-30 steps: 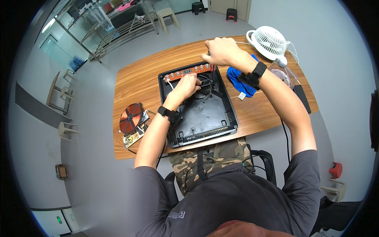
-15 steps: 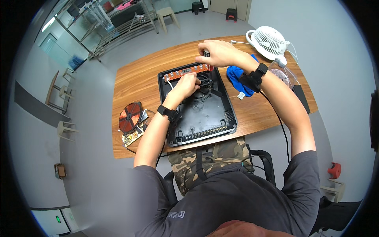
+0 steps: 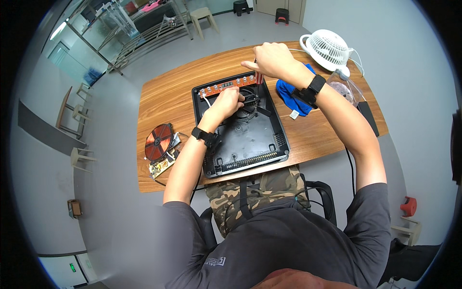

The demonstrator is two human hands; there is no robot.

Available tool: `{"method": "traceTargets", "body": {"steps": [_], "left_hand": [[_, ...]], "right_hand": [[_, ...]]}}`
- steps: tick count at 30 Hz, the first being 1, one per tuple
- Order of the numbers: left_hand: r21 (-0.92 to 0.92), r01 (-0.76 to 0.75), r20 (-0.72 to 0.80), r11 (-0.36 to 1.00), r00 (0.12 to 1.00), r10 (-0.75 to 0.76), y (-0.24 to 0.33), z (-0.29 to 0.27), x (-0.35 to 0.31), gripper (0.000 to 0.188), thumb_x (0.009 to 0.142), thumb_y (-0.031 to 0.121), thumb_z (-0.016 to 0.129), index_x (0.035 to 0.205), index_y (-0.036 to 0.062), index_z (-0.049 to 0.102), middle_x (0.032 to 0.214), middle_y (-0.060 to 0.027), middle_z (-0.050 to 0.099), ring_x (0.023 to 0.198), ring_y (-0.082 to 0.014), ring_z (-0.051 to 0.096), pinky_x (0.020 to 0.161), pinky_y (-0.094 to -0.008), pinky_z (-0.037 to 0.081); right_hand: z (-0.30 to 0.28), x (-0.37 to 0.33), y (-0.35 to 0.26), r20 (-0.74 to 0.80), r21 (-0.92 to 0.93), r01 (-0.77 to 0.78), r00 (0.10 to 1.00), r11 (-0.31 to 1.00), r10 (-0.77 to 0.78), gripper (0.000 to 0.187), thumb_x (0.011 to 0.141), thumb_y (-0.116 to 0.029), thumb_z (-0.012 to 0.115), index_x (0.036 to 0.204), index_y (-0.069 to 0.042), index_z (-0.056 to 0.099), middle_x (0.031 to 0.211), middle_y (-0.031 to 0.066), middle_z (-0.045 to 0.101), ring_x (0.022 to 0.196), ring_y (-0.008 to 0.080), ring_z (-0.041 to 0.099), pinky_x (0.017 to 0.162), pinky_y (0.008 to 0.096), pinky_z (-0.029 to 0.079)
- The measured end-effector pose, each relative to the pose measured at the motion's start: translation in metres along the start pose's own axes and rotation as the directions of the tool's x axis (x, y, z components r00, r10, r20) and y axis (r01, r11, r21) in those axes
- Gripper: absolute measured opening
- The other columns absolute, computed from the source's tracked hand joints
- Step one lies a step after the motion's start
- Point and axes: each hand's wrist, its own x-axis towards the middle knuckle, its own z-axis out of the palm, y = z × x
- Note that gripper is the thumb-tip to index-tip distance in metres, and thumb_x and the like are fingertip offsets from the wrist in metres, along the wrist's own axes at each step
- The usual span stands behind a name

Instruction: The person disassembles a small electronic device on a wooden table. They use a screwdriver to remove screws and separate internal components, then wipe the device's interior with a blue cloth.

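On the table lies the open black casing of an induction cooker (image 3: 240,149), tilted slightly. An orange circuit board (image 3: 221,88) with several buttons runs along its far side, and a white cable leaves the board's left end. My left hand (image 3: 226,103) is closed, its fingertips pinched at the black cooling fan (image 3: 248,113) inside the casing; what they pinch is hidden. Above the casing's far right corner, my right hand (image 3: 275,60) grips a screwdriver (image 3: 259,78) with a red-striped handle, thumb stretched out to the left. The shaft points down towards the fan's right edge.
A copper coil (image 3: 159,142) and a yellowish circuit board (image 3: 162,166) lie at the left. To the right are a blue cloth (image 3: 291,98), a white fan (image 3: 328,49), a clear container (image 3: 341,89) and a black box (image 3: 367,119). A black cable hangs beneath my right arm.
My right hand has shifted a little to the right and up, its wrist turned, and the screwdriver now stands more upright. The left hand has stayed at the cooling fan.
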Motion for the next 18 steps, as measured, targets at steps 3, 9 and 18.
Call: {"method": "traceTargets", "body": {"steps": [3, 9, 18], "left_hand": [[-0.008, -0.008, -0.002, 1.000, 1.000, 0.008, 0.000, 0.000, 0.001, 0.024, 0.077, 0.007, 0.080, 0.099, -0.0011, 0.076, 0.091, -0.0147, 0.063, 0.093, -0.0330, 0.063, 0.086, -0.0411, 0.052], [-0.024, 0.009, -0.004, 1.000, 1.000, -0.009, 0.005, -0.001, 0.003, 0.020, 0.073, 0.003, 0.079, 0.092, -0.0047, 0.074, 0.094, -0.0190, 0.068, 0.098, -0.0372, 0.065, 0.087, -0.0417, 0.054], [-0.011, 0.002, 0.014, 1.000, 1.000, -0.002, 0.008, -0.004, 0.004, 0.021, 0.075, 0.005, 0.078, 0.093, -0.0038, 0.075, 0.094, -0.0190, 0.069, 0.100, -0.0366, 0.065, 0.090, -0.0418, 0.053]], "right_hand": [[0.010, -0.003, 0.004, -0.115, 0.073, 0.070, 0.991, 0.995, -0.061, 0.040, 0.085, -0.035, 0.064, 0.107, -0.003, 0.063, 0.087, 0.0212, 0.072, 0.084, 0.0410, 0.071, 0.075, 0.0482, 0.057], [0.014, -0.009, 0.005, -0.196, 0.289, 0.260, 0.958, 0.921, -0.209, 0.036, 0.084, -0.032, 0.068, 0.107, -0.006, 0.062, 0.099, 0.0162, 0.065, 0.090, 0.0395, 0.066, 0.076, 0.0486, 0.054], [0.030, 0.000, 0.003, -0.322, 0.378, 0.215, 0.942, 0.901, -0.090, 0.039, 0.091, -0.032, 0.057, 0.114, -0.003, 0.067, 0.110, 0.0181, 0.067, 0.095, 0.0349, 0.068, 0.083, 0.0463, 0.053]]}}
